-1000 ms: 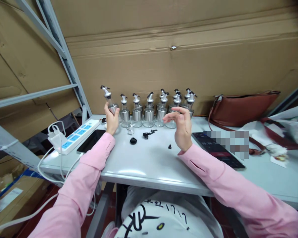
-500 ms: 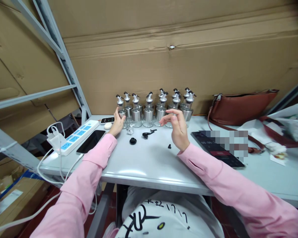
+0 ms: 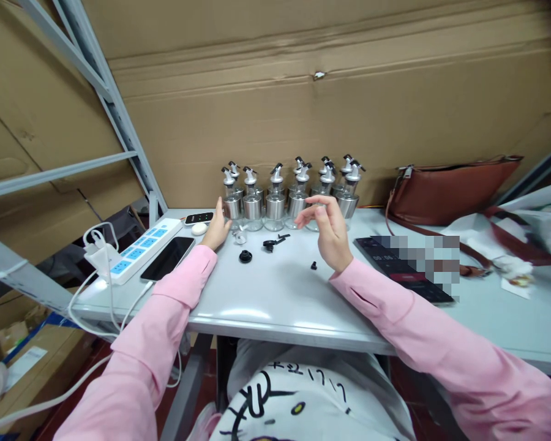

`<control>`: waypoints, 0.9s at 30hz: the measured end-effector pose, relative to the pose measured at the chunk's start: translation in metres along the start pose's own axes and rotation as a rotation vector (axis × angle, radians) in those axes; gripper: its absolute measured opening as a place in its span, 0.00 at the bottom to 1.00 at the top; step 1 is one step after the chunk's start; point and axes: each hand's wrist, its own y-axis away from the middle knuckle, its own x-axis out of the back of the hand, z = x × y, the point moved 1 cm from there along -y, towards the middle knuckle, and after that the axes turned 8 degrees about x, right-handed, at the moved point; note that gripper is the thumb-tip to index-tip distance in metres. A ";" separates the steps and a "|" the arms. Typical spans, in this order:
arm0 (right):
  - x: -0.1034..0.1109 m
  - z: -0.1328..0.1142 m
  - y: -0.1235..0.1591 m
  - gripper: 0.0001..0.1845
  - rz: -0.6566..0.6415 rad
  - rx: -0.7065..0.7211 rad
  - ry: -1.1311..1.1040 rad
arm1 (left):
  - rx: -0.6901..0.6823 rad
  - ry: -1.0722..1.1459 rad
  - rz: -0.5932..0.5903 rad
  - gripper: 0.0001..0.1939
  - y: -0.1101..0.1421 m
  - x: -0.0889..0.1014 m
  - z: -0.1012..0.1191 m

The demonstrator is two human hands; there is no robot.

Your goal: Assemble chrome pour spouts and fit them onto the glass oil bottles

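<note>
Several glass and steel dispenser bottles [image 3: 275, 205] with black-and-white pour spouts stand in a cluster at the back of the grey table [image 3: 275, 294]. My left hand [image 3: 217, 226] rests against the leftmost bottle [image 3: 232, 202], which stands on the table; its fingers are loose and apart. Raised just in front of the bottles, my right hand [image 3: 330, 229] is empty, with its fingers loosely curled and spread. Between my hands lie a black round cap [image 3: 245, 256], a black spout part [image 3: 272, 244], a tiny black piece [image 3: 313, 265] and a small clear piece [image 3: 240, 236].
A white power strip [image 3: 140, 248] with a charger and cables lies at the left, with a dark phone [image 3: 168, 258] beside it. A second phone [image 3: 404, 272] lies at the right, a brown bag [image 3: 445, 190] behind it. Cardboard sheets and a metal shelf frame [image 3: 119, 122] stand behind.
My left hand brought the lifted bottle down and to the right, set it at the left end of the cluster and loosened its hold. My right hand stayed raised.
</note>
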 end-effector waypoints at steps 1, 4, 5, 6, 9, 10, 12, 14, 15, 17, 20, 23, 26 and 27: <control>0.000 0.000 0.000 0.14 0.000 0.000 0.002 | 0.023 -0.060 0.040 0.36 0.001 0.002 0.004; 0.001 0.001 -0.001 0.12 -0.014 -0.004 0.023 | 0.126 -0.255 0.083 0.22 0.004 0.009 0.020; 0.001 0.002 -0.001 0.12 -0.034 -0.017 0.044 | 0.147 -0.303 0.046 0.18 0.006 0.010 0.026; 0.001 0.003 -0.001 0.11 -0.070 -0.041 0.082 | 0.162 -0.343 -0.014 0.16 0.008 0.011 0.031; -0.001 0.012 0.002 0.08 -0.281 -0.141 0.313 | 0.160 -0.440 -0.220 0.19 0.016 0.009 0.041; -0.002 0.017 0.004 0.08 -0.377 -0.172 0.415 | 0.142 -0.459 -0.276 0.21 0.018 0.007 0.043; -0.003 0.027 0.009 0.09 -0.571 -0.206 0.596 | 0.095 -0.467 -0.355 0.21 0.022 0.002 0.045; -0.004 0.037 0.014 0.11 -0.721 -0.201 0.707 | 0.047 -0.435 -0.391 0.19 0.024 -0.004 0.047; -0.004 0.040 0.017 0.13 -0.770 -0.187 0.734 | 0.024 -0.412 -0.394 0.18 0.025 -0.007 0.049; -0.004 0.043 0.020 0.15 -0.824 -0.142 0.743 | -0.027 -0.365 -0.385 0.15 0.027 -0.011 0.053; -0.006 0.039 0.023 0.15 -0.832 -0.078 0.711 | -0.083 -0.317 -0.365 0.14 0.030 -0.014 0.058; -0.007 0.033 0.022 0.14 -0.801 -0.049 0.690 | -0.111 -0.290 -0.341 0.13 0.031 -0.015 0.060; -0.006 0.029 0.018 0.14 -0.752 -0.050 0.693 | -0.143 -0.272 -0.292 0.11 0.030 -0.012 0.061; -0.005 0.029 0.017 0.14 -0.731 -0.056 0.696 | -0.156 -0.264 -0.264 0.10 0.029 -0.010 0.062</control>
